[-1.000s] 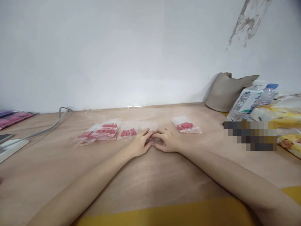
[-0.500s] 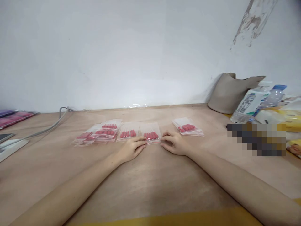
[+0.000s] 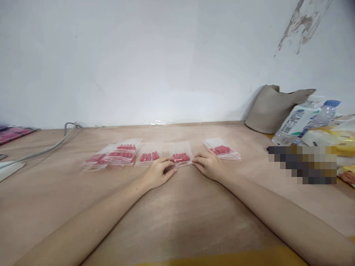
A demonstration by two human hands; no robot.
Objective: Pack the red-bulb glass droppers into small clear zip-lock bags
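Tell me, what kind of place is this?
Probably a small packing workbench: a plain wooden table against a bare wall, rows of small clear bags of red pieces, and water bottles set aside.

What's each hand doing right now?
Left hand: fingertips on the near edge of the clear bag of red pieces.
Right hand: fingertips at the same bag's right corner.

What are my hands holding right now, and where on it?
Both hands, left hand and right hand, pinch one clear bag of red pieces at its near edge, flat on the table.
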